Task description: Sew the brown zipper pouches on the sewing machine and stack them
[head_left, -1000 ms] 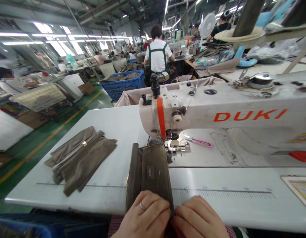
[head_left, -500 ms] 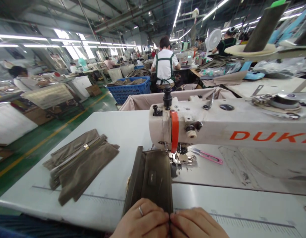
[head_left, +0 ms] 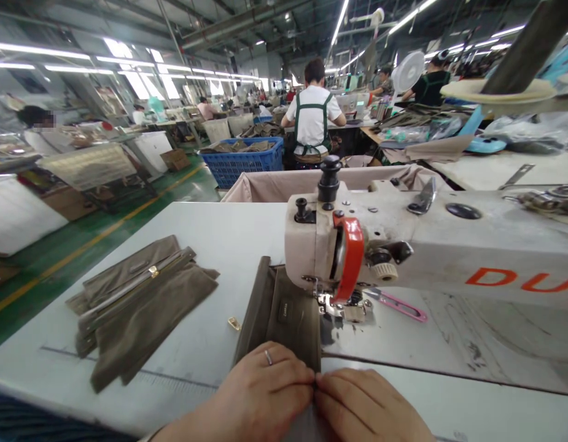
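Observation:
A dark olive fabric piece (head_left: 298, 328), with a small label patch, lies lengthwise on the white table, its right edge at the presser foot (head_left: 343, 307) of the sewing machine (head_left: 357, 245). On the near part of this fabric rests my left hand (head_left: 265, 390), a ring on one finger, its fingertips pinching the right edge. My right hand (head_left: 369, 405) meets it there, fingers closed on the same edge. A gold zipper pull (head_left: 234, 323) sticks out at the fabric's left side. Both palms are hidden.
More olive pieces with a zipper (head_left: 148, 301) lie at the left of the table (head_left: 210, 233). Pink thread snips (head_left: 401, 305) rest beside the needle area. Behind the machine are a pink cloth-lined bin (head_left: 265, 187), a blue crate (head_left: 242, 162) and a seated co-worker (head_left: 315, 116).
The fabric has slid a little forward along the presser foot, with both hands moving along on it. The camera view has shifted slightly, bringing the machine head closer.

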Action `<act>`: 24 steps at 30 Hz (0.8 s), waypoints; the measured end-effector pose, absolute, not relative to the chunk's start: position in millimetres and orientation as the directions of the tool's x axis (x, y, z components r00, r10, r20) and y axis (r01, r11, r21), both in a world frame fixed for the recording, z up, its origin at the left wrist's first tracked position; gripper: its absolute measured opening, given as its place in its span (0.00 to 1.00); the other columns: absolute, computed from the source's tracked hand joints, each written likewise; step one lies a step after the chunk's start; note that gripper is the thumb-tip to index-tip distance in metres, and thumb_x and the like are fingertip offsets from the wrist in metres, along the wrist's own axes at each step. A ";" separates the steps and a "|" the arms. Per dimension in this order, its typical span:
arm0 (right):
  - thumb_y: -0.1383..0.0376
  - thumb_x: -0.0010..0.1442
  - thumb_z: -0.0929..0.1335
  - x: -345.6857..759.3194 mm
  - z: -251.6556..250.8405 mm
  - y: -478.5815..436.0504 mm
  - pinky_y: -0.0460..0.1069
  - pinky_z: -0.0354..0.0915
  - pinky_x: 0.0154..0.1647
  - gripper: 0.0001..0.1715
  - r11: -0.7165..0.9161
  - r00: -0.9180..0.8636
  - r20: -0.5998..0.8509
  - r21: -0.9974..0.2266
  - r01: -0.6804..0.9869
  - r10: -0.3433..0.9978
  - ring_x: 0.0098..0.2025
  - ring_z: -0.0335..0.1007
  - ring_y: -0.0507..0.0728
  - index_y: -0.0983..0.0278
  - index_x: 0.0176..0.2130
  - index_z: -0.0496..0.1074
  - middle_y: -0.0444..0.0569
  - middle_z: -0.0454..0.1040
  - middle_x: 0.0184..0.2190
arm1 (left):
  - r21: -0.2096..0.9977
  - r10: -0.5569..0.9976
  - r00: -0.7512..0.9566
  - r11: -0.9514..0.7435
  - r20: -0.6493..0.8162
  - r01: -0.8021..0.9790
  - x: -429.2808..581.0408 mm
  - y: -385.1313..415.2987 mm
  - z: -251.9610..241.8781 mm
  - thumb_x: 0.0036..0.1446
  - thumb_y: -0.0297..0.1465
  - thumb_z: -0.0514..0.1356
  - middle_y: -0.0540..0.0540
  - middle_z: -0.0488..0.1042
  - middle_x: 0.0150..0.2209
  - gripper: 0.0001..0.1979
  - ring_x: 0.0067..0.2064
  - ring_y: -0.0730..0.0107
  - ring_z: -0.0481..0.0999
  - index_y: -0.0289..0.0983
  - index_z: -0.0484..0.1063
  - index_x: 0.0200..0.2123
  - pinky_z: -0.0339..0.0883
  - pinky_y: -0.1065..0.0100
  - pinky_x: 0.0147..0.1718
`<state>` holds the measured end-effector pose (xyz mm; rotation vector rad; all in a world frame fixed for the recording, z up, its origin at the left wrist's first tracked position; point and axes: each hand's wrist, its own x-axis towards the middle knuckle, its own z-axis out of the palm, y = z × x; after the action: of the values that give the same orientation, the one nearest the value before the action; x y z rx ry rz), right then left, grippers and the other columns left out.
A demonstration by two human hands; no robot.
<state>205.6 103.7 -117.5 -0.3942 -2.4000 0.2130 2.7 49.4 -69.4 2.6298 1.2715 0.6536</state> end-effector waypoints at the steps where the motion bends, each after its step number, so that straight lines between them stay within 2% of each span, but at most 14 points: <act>1: 0.70 0.71 0.56 203.7 -116.4 106.6 0.48 0.67 0.40 0.20 0.941 -0.703 0.627 -0.250 0.229 0.337 0.37 0.70 0.54 0.65 0.42 0.74 0.47 0.76 0.37 | 0.321 0.772 0.554 -0.634 0.311 0.704 2.2 52.7 -67.4 0.65 0.23 0.49 0.44 0.78 0.39 0.13 0.41 0.69 0.76 0.37 0.73 0.42 0.74 0.66 0.43; 5: 0.69 0.72 0.54 198.4 -112.9 117.6 0.48 0.67 0.37 0.22 0.940 -0.682 0.648 -0.259 0.222 0.340 0.36 0.70 0.53 0.65 0.40 0.74 0.47 0.76 0.36 | 0.354 0.766 0.575 -0.643 0.287 0.679 -1.9 62.4 -67.1 0.65 0.22 0.49 0.45 0.77 0.42 0.11 0.44 0.69 0.75 0.33 0.71 0.42 0.71 0.66 0.47; 9: 0.68 0.70 0.57 198.7 -109.5 125.6 0.49 0.69 0.38 0.17 0.923 -0.752 0.548 -0.320 0.215 0.365 0.38 0.71 0.56 0.66 0.43 0.73 0.49 0.76 0.39 | 0.371 0.785 0.564 -0.618 0.256 0.693 -7.0 69.6 -70.0 0.65 0.22 0.51 0.45 0.76 0.44 0.11 0.45 0.69 0.74 0.32 0.71 0.45 0.69 0.66 0.49; 14: 0.72 0.63 0.62 197.6 -102.4 134.0 0.51 0.69 0.40 0.11 0.894 -0.796 0.453 -0.381 0.234 0.402 0.38 0.71 0.57 0.66 0.43 0.72 0.50 0.75 0.37 | 0.333 0.766 0.571 -0.642 0.293 0.690 -11.9 82.4 -73.2 0.64 0.22 0.52 0.46 0.76 0.44 0.10 0.46 0.70 0.73 0.32 0.71 0.45 0.67 0.67 0.51; 20: 0.73 0.56 0.67 191.8 -92.9 146.8 0.54 0.70 0.39 0.17 0.868 -0.801 0.396 -0.405 0.286 0.449 0.41 0.72 0.59 0.62 0.46 0.70 0.47 0.75 0.42 | 0.312 0.756 0.568 -0.653 0.324 0.691 -17.8 100.8 -75.6 0.63 0.22 0.52 0.47 0.77 0.42 0.09 0.43 0.70 0.75 0.34 0.72 0.42 0.68 0.67 0.48; 24: 0.73 0.56 0.66 187.7 -93.8 152.0 0.59 0.70 0.42 0.17 0.855 -0.794 0.369 -0.395 0.337 0.484 0.44 0.70 0.63 0.64 0.47 0.69 0.50 0.74 0.44 | 0.274 0.760 0.534 -0.638 0.371 0.719 -20.8 110.2 -77.5 0.64 0.24 0.53 0.47 0.77 0.43 0.09 0.43 0.69 0.76 0.35 0.73 0.41 0.69 0.69 0.46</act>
<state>187.7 152.0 -93.8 -0.6029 -2.5634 0.4295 -20.8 110.2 -77.5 2.6737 1.2931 0.7126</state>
